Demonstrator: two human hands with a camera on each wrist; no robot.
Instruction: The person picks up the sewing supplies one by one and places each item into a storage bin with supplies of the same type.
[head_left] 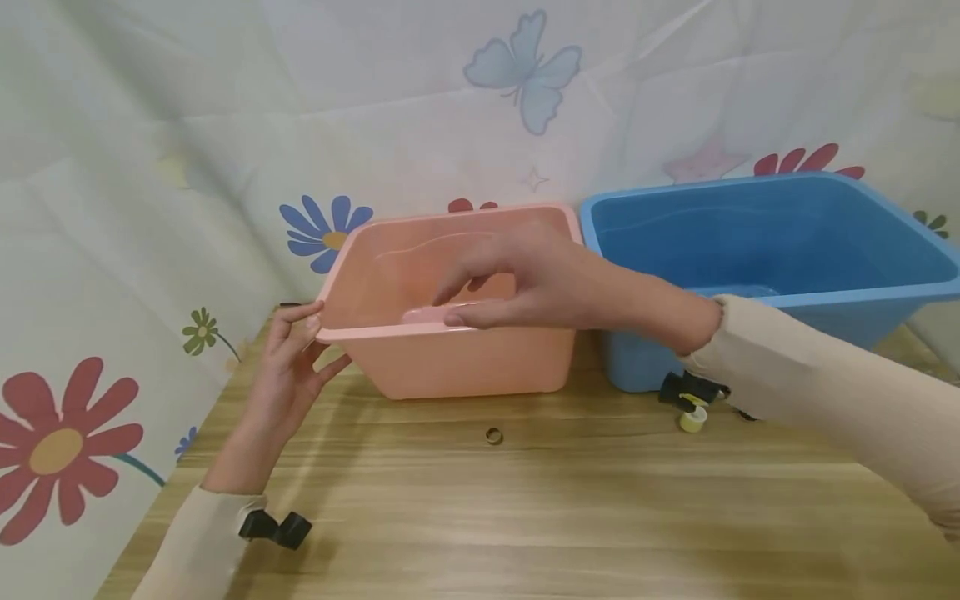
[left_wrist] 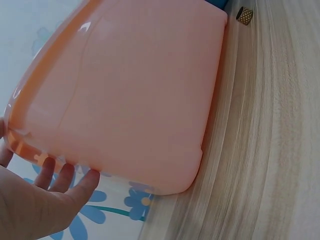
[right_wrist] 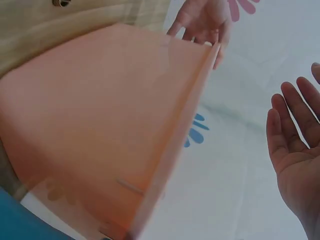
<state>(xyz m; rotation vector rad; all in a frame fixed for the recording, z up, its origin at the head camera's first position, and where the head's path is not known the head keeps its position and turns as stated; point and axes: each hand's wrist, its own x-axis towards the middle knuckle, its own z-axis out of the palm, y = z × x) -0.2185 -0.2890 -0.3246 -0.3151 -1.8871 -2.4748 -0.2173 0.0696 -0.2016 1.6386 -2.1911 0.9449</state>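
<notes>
At the left corner of a pink plastic tub (head_left: pixel 465 362), my left hand (head_left: pixel 288 358) holds the rim between thumb and fingers. The left wrist view shows that hand's fingers (left_wrist: pixel 65 180) spread along the tub's end, under the rim. Over the tub's opening is my right hand (head_left: pixel 536 279), thumb and fingers apart with nothing between them. In the right wrist view this right hand (right_wrist: pixel 300 150) appears beyond the rim, palm showing and fingers loosely extended. The tub's inside is partly hidden behind the right hand.
A blue tub (head_left: pixel 750 304) stands against the pink one on the right. A small dimpled, gold-coloured ring (head_left: pixel 494 436) lies on the wooden table (head_left: pixel 480 517) in front. Near the blue tub is a small yellow-and-white round item (head_left: pixel 693 419). A patterned curtain (head_left: pixel 420 108) hangs behind.
</notes>
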